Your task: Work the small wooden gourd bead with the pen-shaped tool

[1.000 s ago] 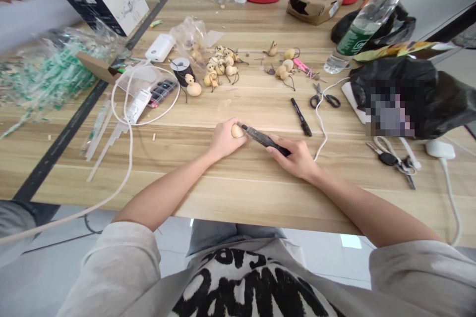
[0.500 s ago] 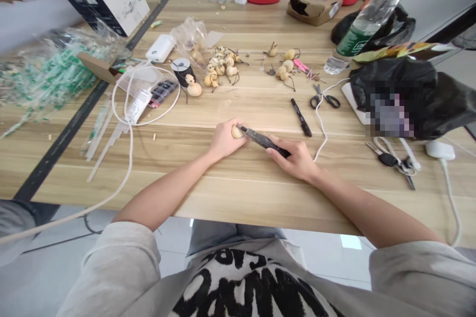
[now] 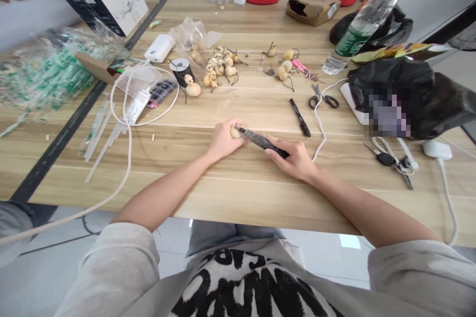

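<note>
Forearms (image 3: pixel 174 188) angled inward, left grip (image 3: pixel 225 139) cupped, right grip (image 3: pixel 295 158) curled nearby.

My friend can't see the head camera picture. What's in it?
A left hand holds a pale gourd; the right hand points a dark tool at it. Beyond, small gourds, scissors and a marker lie on a wooden table.

Wood-grain table (image 3: pixel 238 190). On it: clustered small gourds (image 3: pixel 219 65), thread spool (image 3: pixel 181 74), black marker (image 3: pixel 300 117), scissors (image 3: pixel 318 91), keys (image 3: pixel 386 159), bottle (image 3: pixel 349 42).

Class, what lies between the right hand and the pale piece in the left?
In the head view, a dark tool: the right hand grips it, and its tip is at the pale piece.
</note>
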`<state>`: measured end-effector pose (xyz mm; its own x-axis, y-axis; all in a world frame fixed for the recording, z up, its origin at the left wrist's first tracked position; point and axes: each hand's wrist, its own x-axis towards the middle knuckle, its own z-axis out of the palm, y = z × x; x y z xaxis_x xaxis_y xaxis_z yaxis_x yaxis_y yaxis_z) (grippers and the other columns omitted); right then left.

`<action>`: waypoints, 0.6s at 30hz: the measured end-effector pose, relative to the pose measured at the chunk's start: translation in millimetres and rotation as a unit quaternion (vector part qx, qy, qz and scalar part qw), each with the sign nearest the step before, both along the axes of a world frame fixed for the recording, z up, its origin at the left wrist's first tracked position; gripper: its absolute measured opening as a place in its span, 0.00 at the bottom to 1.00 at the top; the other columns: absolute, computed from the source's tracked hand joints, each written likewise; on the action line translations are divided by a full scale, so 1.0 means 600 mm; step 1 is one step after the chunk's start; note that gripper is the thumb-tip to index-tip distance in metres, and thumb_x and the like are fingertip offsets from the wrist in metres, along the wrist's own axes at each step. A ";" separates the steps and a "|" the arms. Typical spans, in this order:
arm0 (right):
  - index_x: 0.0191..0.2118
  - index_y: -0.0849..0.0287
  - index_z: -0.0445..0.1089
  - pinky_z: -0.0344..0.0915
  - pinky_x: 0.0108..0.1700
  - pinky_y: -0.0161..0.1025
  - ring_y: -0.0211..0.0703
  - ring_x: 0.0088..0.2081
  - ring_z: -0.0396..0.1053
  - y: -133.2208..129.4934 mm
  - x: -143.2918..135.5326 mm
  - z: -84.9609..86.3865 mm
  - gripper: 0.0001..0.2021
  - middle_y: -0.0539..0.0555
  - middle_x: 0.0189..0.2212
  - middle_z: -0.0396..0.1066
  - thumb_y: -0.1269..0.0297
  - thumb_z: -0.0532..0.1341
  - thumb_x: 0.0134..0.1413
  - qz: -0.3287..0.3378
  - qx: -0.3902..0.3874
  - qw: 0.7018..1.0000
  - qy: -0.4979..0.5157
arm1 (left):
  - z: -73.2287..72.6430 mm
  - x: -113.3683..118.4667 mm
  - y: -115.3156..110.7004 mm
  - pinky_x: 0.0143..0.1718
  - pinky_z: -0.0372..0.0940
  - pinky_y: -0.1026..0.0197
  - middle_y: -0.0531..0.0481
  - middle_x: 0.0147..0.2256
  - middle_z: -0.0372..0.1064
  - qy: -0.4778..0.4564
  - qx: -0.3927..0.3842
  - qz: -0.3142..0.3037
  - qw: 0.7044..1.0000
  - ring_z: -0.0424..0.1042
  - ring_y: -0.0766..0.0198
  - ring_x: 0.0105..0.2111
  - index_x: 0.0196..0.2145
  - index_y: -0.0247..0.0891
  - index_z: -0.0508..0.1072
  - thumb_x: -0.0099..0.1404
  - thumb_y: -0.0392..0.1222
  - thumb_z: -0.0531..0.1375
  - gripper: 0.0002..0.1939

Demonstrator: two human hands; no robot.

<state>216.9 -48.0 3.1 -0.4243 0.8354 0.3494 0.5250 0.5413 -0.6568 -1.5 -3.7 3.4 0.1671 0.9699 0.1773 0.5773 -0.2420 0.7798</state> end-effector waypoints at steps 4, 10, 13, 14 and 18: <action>0.54 0.61 0.70 0.70 0.41 0.38 0.46 0.37 0.76 0.000 0.000 0.001 0.19 0.56 0.40 0.78 0.62 0.57 0.59 0.001 -0.001 1.000 0.001 | 0.000 0.000 0.000 0.30 0.58 0.66 0.54 0.25 0.69 0.005 -0.003 0.009 1.000 0.65 0.68 0.26 0.27 0.36 0.70 0.49 0.42 0.62 0.08; 0.54 0.63 0.70 0.70 0.41 0.37 0.46 0.37 0.76 0.000 0.001 0.000 0.19 0.57 0.40 0.78 0.62 0.57 0.59 0.002 0.004 1.000 0.002 | 0.000 0.000 -0.001 0.29 0.57 0.66 0.54 0.24 0.68 0.003 -0.001 0.013 1.000 0.64 0.69 0.25 0.27 0.36 0.70 0.49 0.42 0.62 0.08; 0.52 0.64 0.71 0.70 0.41 0.37 0.46 0.38 0.76 0.001 0.001 -0.001 0.18 0.57 0.41 0.78 0.62 0.57 0.59 0.010 0.011 1.000 0.003 | 0.001 0.000 0.000 0.30 0.58 0.66 0.54 0.25 0.69 -0.011 -0.003 0.001 1.000 0.65 0.69 0.26 0.27 0.35 0.70 0.49 0.40 0.61 0.07; 0.52 0.64 0.71 0.70 0.40 0.36 0.46 0.37 0.76 0.002 0.001 -0.002 0.19 0.57 0.40 0.78 0.62 0.57 0.59 0.009 0.010 1.000 0.001 | 0.001 0.000 0.000 0.30 0.58 0.66 0.54 0.25 0.69 -0.011 -0.004 0.002 1.000 0.65 0.69 0.26 0.27 0.35 0.70 0.49 0.41 0.61 0.07; 0.54 0.61 0.70 0.70 0.40 0.37 0.45 0.37 0.76 0.002 0.001 -0.002 0.19 0.55 0.39 0.78 0.62 0.57 0.59 -0.004 0.003 1.000 -0.003 | 0.001 0.000 0.000 0.29 0.57 0.66 0.54 0.24 0.68 -0.006 -0.004 0.015 1.000 0.64 0.69 0.25 0.26 0.35 0.70 0.49 0.43 0.62 0.09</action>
<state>217.8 -46.6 2.2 -0.4201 0.8364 0.3521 0.5324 0.5414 -0.6507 -1.5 -3.8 3.7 0.1356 0.9757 0.1722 0.5745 -0.2191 0.7887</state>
